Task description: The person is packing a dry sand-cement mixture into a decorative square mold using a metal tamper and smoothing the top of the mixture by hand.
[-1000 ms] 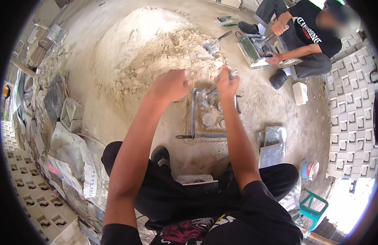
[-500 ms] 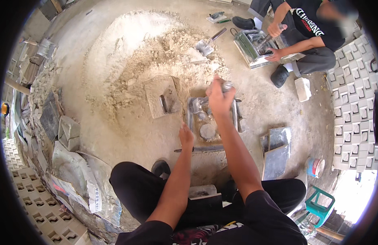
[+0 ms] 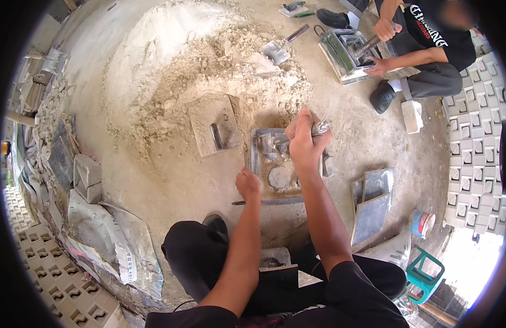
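Note:
A rectangular grey mold (image 3: 280,201) lies on the floor before me, with sandy powder and several pale round and blocky shapes inside. My right hand (image 3: 307,143) is wrapped round the handle of a tamper (image 3: 320,128), held slanted over the mold's upper right part. The tamper's shaft points down and left; its lower end is partly hidden by my hand. My left hand (image 3: 247,184) is closed at the mold's left rim, its fingertips hidden. Left of the mold lies a dusty square board with a bar handle (image 3: 215,136).
A heap of pale powder (image 3: 193,71) spreads beyond the mold, with a trowel (image 3: 276,52) on it. At upper right a co-worker (image 3: 416,54) pounds in another mold (image 3: 340,60). Grey slabs (image 3: 372,213), a bucket (image 3: 422,223) and a green stool (image 3: 426,275) stand to the right.
My right hand and the tamper have shifted slightly right and nearer to me, with more of the shaft showing. My left thumb has folded in at the rim. The view has shifted slightly.

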A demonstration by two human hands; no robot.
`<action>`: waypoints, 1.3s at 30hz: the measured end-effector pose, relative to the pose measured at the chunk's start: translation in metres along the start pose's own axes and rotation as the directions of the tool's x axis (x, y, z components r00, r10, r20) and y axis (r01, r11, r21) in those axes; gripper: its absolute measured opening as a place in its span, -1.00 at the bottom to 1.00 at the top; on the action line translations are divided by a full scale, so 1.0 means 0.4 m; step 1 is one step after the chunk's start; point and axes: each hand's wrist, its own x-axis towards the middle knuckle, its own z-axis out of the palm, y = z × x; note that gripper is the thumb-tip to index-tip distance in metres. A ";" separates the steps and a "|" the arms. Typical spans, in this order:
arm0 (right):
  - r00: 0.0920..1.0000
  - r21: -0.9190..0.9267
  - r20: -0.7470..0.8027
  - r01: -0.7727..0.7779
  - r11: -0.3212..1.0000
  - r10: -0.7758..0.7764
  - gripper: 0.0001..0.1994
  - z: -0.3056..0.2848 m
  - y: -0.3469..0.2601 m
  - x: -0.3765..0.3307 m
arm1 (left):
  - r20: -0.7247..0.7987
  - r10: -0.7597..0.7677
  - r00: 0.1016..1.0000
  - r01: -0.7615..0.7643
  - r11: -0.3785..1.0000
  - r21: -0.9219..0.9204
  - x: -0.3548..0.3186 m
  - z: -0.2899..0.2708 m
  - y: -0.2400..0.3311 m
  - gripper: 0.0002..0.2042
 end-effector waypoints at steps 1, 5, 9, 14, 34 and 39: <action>1.000 0.007 -0.011 -0.008 1.000 0.008 -0.58 0.004 0.004 -0.002 | -0.006 0.006 1.000 -0.006 1.000 -0.011 -0.005 -0.004 0.002 -0.44; 0.998 0.044 -0.001 -0.066 0.997 0.066 -0.58 0.015 0.010 0.007 | 0.029 0.044 0.999 -0.045 0.999 0.016 -0.001 -0.002 -0.001 -0.44; 0.998 0.049 -0.016 -0.053 0.997 0.054 -0.58 0.025 0.012 0.001 | 0.047 0.046 0.998 -0.047 0.999 0.020 0.010 -0.005 -0.023 -0.46; 0.999 0.056 -0.025 -0.036 0.998 0.038 -0.57 0.014 0.038 0.006 | 0.125 0.040 0.991 -0.038 0.999 -0.024 -0.003 -0.022 0.020 -0.48; 0.982 0.002 0.080 -0.173 0.985 0.173 -0.55 -0.057 0.111 -0.117 | 0.057 0.213 0.975 -0.213 0.977 0.007 0.048 0.019 -0.043 -0.54; 0.978 -0.009 0.078 -0.194 0.981 0.194 -0.59 -0.052 0.090 -0.104 | 0.067 0.201 0.977 -0.201 0.979 -0.008 0.048 0.026 -0.059 -0.55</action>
